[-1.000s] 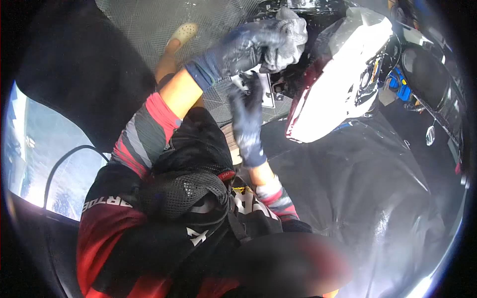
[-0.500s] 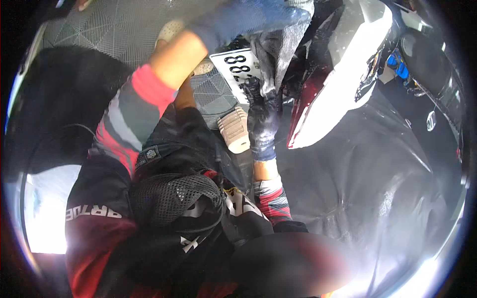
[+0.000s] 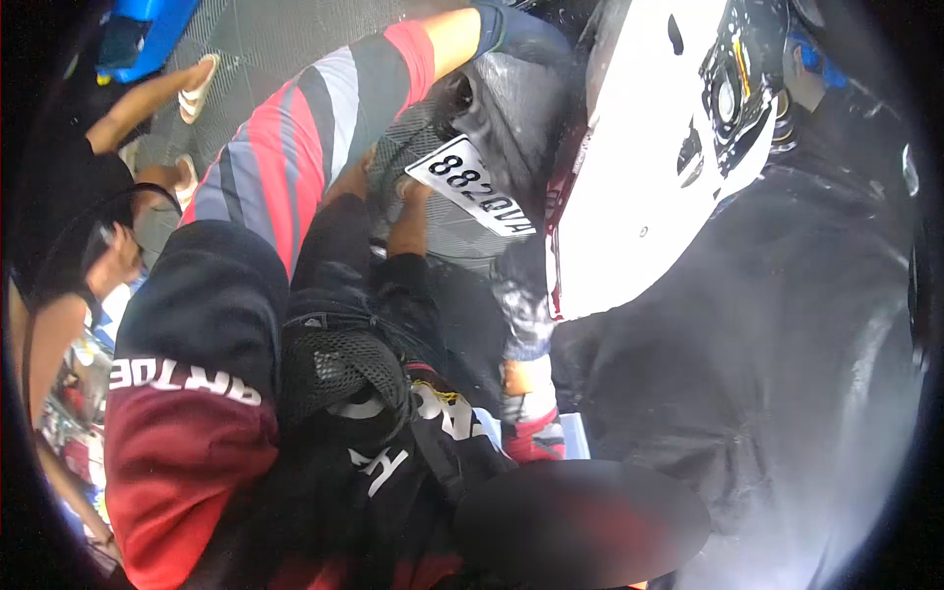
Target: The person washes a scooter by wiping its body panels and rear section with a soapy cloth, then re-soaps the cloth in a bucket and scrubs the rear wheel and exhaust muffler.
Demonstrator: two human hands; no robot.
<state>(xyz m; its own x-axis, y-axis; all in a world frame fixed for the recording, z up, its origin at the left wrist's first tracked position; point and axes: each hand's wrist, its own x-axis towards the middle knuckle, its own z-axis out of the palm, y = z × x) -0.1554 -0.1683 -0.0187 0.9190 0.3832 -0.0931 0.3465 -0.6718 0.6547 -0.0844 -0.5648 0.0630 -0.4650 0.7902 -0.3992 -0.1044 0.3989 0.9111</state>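
A wet motorcycle with a white body panel and a dark rear mudguard is in front of me. Below the mudguard hangs a white number plate. My left hand, in a dark blue glove, reaches over the top of the mudguard; its fingers are hidden. My right hand wears a dark glove with a pale, wet-looking back. It is beside the lower tip of the white panel, and its fingers pass out of sight by the panel's edge. Whether either hand holds anything does not show.
Another person's bare leg and sandal show at the left, with that person's hand lower down. A blue object stands at the top left. A black motorcycle seat or cover spreads across the right.
My left arm has stretched further up and right. My right hand has moved lower, off the area by the plate. The view has shifted, showing more of the plate and the other person.
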